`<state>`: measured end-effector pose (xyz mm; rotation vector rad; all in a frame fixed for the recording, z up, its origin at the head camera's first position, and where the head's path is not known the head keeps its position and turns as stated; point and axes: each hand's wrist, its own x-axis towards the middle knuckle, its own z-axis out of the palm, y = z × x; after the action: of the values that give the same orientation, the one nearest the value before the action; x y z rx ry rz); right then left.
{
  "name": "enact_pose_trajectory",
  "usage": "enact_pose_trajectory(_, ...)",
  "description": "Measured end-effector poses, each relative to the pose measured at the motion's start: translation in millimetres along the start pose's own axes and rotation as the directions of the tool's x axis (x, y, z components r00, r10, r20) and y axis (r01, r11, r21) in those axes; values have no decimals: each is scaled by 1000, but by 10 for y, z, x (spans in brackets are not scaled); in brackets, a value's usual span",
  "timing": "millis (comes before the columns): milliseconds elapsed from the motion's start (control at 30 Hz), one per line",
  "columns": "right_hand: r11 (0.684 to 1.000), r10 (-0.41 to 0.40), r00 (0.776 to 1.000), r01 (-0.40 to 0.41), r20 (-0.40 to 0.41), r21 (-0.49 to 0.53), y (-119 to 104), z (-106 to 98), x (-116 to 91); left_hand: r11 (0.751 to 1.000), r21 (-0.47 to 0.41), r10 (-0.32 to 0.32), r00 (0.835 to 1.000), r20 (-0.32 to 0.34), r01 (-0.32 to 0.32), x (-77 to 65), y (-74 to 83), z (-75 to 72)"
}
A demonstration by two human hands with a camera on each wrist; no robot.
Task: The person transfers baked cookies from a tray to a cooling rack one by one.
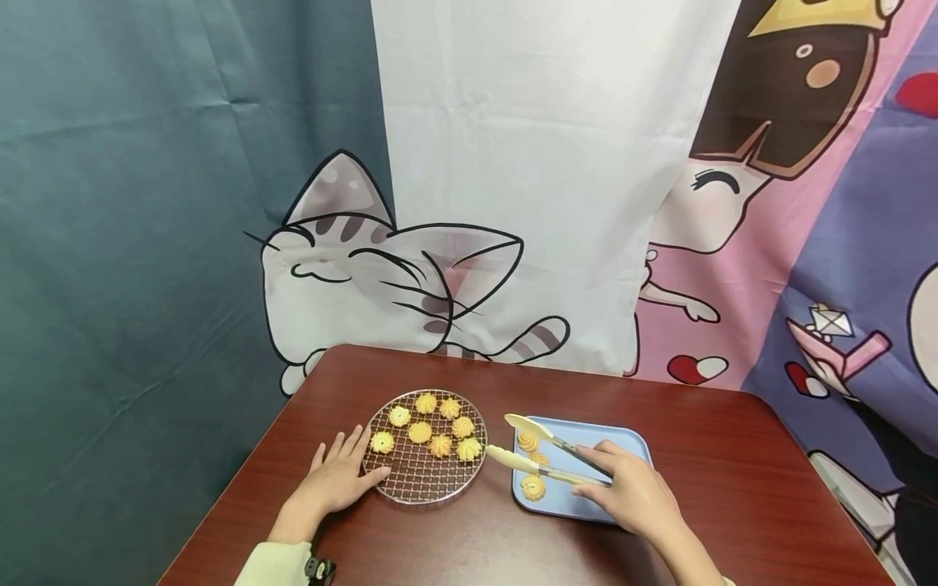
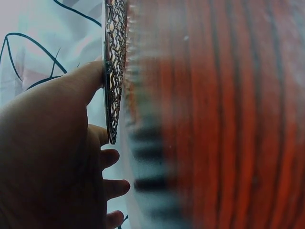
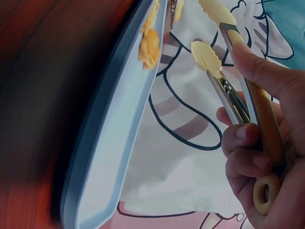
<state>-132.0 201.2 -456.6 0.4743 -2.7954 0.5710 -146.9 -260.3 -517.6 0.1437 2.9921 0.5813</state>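
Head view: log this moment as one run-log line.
left hand: touching wire rack | right hand: holding open tongs | cookies: on wire rack, blue tray

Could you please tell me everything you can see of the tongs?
The tongs have two pale yellow, scalloped heads on metal-looking arms, one with a yellowish strip, and a pale ring at the handle end. They stand spread apart, with nothing between the heads. The right hand grips them over the blue tray and clear of it, heads toward the round wire rack.
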Motion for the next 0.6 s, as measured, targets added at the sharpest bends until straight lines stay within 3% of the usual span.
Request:
enact_pose_trajectory(267, 999, 52, 999, -52, 13, -14, 76, -76, -131, 1000, -7, 2, 1000, 3, -2, 10, -13, 7)
enact_pose_trajectory(600, 1000, -15, 999, 13, -49, -22, 210, -143, -291, 1000, -10, -5, 1000, 8, 5, 2, -2, -12)
